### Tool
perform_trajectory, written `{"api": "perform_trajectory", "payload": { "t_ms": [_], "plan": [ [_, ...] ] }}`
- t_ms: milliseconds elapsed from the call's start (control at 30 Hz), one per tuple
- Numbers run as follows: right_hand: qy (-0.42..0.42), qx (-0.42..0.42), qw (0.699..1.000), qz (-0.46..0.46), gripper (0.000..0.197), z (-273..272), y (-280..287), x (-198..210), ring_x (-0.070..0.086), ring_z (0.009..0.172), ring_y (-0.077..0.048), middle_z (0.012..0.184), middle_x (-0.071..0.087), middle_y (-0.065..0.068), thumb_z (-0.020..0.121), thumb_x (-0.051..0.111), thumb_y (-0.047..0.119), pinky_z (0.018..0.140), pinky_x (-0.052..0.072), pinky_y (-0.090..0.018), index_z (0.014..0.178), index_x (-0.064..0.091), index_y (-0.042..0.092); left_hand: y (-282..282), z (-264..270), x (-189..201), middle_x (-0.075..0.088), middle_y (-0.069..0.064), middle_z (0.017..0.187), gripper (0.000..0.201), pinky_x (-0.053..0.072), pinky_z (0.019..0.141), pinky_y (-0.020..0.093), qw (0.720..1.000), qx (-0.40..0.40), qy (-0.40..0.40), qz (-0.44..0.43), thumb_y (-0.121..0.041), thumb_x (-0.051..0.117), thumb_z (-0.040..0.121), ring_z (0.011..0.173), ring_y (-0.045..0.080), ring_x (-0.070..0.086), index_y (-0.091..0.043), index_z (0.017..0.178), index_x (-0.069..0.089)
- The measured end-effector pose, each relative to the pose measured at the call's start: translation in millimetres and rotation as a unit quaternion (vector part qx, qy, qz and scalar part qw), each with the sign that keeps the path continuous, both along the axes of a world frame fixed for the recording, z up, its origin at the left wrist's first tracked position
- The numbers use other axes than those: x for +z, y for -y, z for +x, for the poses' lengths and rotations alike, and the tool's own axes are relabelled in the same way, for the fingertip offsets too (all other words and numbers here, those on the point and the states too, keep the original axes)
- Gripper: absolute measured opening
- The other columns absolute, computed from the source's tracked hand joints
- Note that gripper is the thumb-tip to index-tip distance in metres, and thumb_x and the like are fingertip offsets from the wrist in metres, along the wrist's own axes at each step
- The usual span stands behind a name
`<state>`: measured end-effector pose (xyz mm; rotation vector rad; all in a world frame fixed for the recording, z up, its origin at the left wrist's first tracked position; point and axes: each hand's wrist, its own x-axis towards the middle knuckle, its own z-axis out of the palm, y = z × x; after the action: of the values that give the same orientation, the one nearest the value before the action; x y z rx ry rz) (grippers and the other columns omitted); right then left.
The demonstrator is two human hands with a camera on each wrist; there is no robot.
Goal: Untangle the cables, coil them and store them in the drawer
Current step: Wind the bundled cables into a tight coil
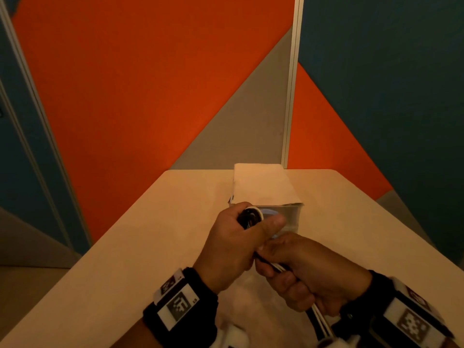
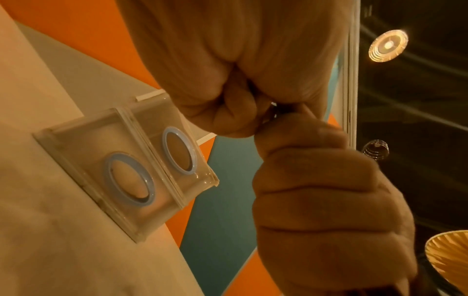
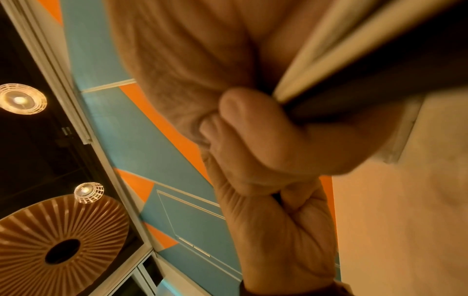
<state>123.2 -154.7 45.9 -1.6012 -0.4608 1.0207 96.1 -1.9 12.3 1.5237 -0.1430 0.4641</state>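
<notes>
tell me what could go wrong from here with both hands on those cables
1. The left hand holds the cables as a small bunch while the right hand grips the free lengths, which run off toward the wrist; a hard pull could tighten a tangle rather than free it.
2. Both drawers look closed, so a hand may have to let go, and the bunch might spring loose.

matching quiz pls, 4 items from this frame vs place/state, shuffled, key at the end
Things:
1. left hand
2. right hand
3. drawer unit
4. blue ring handles

Places or states:
A. stands at the far side of the table, beyond the hands
B. grips the cables at their looped upper end
C. set in the clear drawer fronts
D. grips the straight cable strands nearer the body

Pairs: 1-B, 2-D, 3-A, 4-C
</notes>
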Motion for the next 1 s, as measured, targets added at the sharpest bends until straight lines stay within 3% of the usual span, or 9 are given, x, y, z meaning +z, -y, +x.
{"api": "perform_trajectory", "payload": {
  "t_ms": [100, 300, 433, 533, 700, 833, 900, 1000],
  "plan": [
    [0.019, -0.001, 1.000, -0.008, 0.045, -0.3, 0.9, 1.3, 0.018, 0.037, -0.007, 0.052, 0.030, 0.002, 0.102, 0.046, 0.044, 0.038, 0.014, -0.014, 0.068, 0.052, 0.015, -0.7, 1.8, -1.5, 0.043, 0.009, 0.054, 0.038, 0.030, 0.040, 0.021, 1.000, 0.004, -0.010, 0.020, -0.019, 0.079, 0.092, 0.039, 0.020, 0.037, -0.018, 0.064, 0.053],
    [0.018, 0.005, 0.999, 0.044, 0.042, 0.9, -1.3, -1.4, 0.021, 0.038, -0.007, 0.054, 0.032, 0.002, 0.102, 0.047, 0.041, 0.039, 0.018, -0.016, 0.075, 0.059, 0.012, -6.3, 4.2, -0.9, 0.044, 0.017, 0.053, 0.035, 0.032, 0.041, 0.023, 0.998, 0.041, -0.001, 0.047, -0.009, 0.064, 0.099, 0.036, 0.024, 0.042, 0.002, 0.071, 0.046],
    [-0.025, 0.005, 0.996, 0.082, 0.038, 4.2, 2.9, 1.6, 0.024, 0.039, -0.006, 0.056, 0.034, 0.001, 0.099, 0.050, 0.040, 0.038, 0.023, -0.015, 0.082, 0.063, 0.009, -4.7, 0.9, 6.4, 0.060, 0.020, 0.058, 0.026, 0.028, 0.041, 0.022, 0.999, 0.039, -0.008, -0.006, -0.007, 0.056, 0.103, 0.033, 0.025, 0.048, 0.007, 0.080, 0.056],
    [-0.053, 0.010, 0.994, 0.093, 0.036, 3.4, 3.5, 0.4, 0.027, 0.038, -0.006, 0.055, 0.034, 0.001, 0.097, 0.051, 0.040, 0.039, 0.026, -0.016, 0.081, 0.061, 0.009, -4.7, 1.9, 10.1, 0.073, 0.022, 0.080, 0.026, 0.027, 0.042, 0.023, 0.994, 0.058, -0.036, -0.080, -0.013, 0.057, 0.103, 0.039, 0.023, 0.046, 0.005, 0.085, 0.059],
    [-0.065, 0.013, 0.991, 0.115, 0.033, 2.0, 0.8, -3.3, 0.026, 0.038, -0.005, 0.057, 0.031, 0.002, 0.096, 0.051, 0.040, 0.039, 0.026, -0.015, 0.079, 0.057, 0.012, -1.5, 1.8, 11.1, 0.066, 0.013, 0.069, 0.035, 0.048, 0.049, 0.030, 0.985, 0.060, -0.067, -0.149, -0.026, 0.059, 0.103, 0.056, 0.026, 0.059, -0.001, 0.079, 0.066],
    [-0.046, 0.012, 0.993, 0.110, 0.034, -0.6, -2.8, -6.5, 0.023, 0.041, -0.006, 0.058, 0.030, 0.002, 0.096, 0.051, 0.041, 0.039, 0.025, -0.015, 0.075, 0.055, 0.015, 2.2, 2.3, 12.1, 0.073, 0.018, 0.084, 0.033, 0.062, 0.065, 0.034, 0.958, 0.008, -0.092, -0.271, -0.029, 0.065, 0.099, 0.078, 0.029, 0.074, 0.003, 0.095, 0.069],
    [-0.037, 0.010, 0.994, 0.098, 0.037, -3.6, -5.3, -10.0, 0.023, 0.041, -0.006, 0.057, 0.031, 0.002, 0.099, 0.049, 0.042, 0.039, 0.024, -0.015, 0.074, 0.054, 0.016, 2.6, 2.7, 11.5, 0.066, 0.011, 0.072, 0.033, 0.063, 0.067, 0.033, 0.941, -0.013, -0.104, -0.322, -0.034, 0.070, 0.094, 0.065, 0.020, 0.069, -0.005, 0.080, 0.066],
    [-0.026, 0.009, 0.996, 0.084, 0.040, -8.1, -9.7, -15.2, 0.023, 0.041, -0.007, 0.057, 0.031, 0.002, 0.101, 0.047, 0.043, 0.040, 0.022, -0.015, 0.072, 0.053, 0.016, 2.9, 2.2, 12.8, 0.045, 0.000, 0.057, 0.040, 0.055, 0.050, 0.023, 0.927, -0.041, -0.121, -0.351, -0.043, 0.074, 0.084, 0.045, 0.010, 0.052, -0.015, 0.064, 0.055]
  ]
}}
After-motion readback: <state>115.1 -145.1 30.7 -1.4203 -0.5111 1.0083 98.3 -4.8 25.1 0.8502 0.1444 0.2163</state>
